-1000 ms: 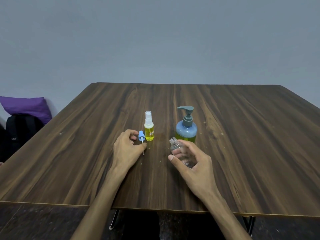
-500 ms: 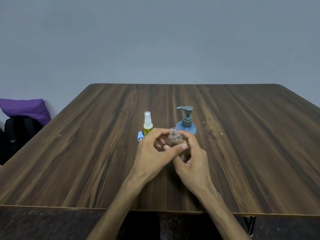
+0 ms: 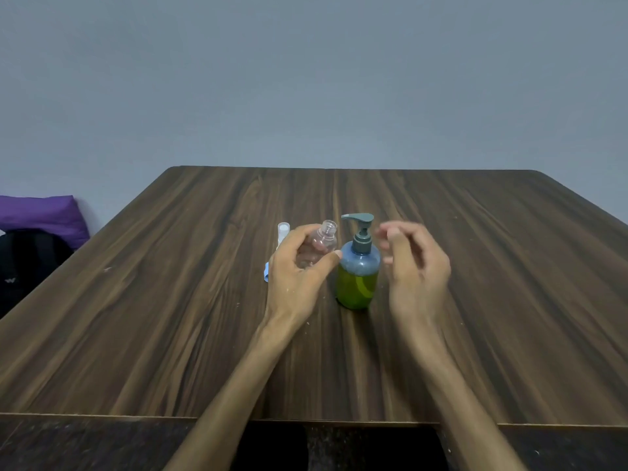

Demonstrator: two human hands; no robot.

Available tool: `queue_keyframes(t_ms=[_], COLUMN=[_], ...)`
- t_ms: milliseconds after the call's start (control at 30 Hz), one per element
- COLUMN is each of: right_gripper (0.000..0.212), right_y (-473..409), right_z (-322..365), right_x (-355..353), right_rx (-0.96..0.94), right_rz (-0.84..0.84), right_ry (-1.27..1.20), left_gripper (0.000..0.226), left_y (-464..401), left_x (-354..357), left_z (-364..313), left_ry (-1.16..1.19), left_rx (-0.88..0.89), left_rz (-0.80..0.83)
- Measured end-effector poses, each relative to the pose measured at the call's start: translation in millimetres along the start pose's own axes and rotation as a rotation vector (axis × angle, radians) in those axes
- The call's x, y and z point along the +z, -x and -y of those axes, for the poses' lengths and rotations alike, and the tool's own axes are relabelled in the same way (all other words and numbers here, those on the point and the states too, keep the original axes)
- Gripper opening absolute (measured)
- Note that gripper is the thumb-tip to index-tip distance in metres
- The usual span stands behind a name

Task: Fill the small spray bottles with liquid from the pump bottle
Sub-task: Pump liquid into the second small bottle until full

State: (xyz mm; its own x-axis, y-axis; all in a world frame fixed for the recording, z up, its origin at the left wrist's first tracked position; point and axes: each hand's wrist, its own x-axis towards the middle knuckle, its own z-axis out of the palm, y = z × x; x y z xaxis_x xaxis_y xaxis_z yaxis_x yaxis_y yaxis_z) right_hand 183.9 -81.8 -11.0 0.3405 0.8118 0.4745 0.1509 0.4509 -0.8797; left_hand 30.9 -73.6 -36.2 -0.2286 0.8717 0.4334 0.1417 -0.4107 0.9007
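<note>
With your left hand (image 3: 299, 266) gripping the vial (image 3: 317, 248), hold its mouth under the spout (image 3: 356, 218) while your empty, loosely curled right hand (image 3: 414, 263) presses.

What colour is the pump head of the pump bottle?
Dark grey-teal. The pump head shows only in the head view, above the bottle's blue shoulder.

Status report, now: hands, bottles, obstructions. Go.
Left hand grips empty clear bottle, cap off, mouth beside the pump spout. Right hand empty, blurred, beside pump bottle. Pump bottle upright on table. Nothing blocking the pump head.
</note>
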Motion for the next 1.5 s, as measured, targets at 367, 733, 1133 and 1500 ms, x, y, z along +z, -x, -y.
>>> queue_keyframes(t_ms=[367,733,1133,1500], right_gripper=[0.051,0.064,0.04,0.038], right_y=[-45,-39,-53,-55], right_z=[-21,-46,-57,-50], right_x=[47,49,55,55], right_rx=[0.308,0.215,0.399,0.4], right_rz=[0.257,0.228,0.199,0.261], right_ry=[-0.107,-0.213,-0.163,-0.141], left_gripper=[0.042,0.042,0.041,0.043], left_y=[-13,-12,-13,-17], left_x=[14,19,19,16], left_z=[22,15,17,19], left_ry=[0.066,0.013,0.075,0.043], left_rx=[-0.012,0.102,0.05,0.097], left_rz=[0.012,-0.069,-0.033,-0.003])
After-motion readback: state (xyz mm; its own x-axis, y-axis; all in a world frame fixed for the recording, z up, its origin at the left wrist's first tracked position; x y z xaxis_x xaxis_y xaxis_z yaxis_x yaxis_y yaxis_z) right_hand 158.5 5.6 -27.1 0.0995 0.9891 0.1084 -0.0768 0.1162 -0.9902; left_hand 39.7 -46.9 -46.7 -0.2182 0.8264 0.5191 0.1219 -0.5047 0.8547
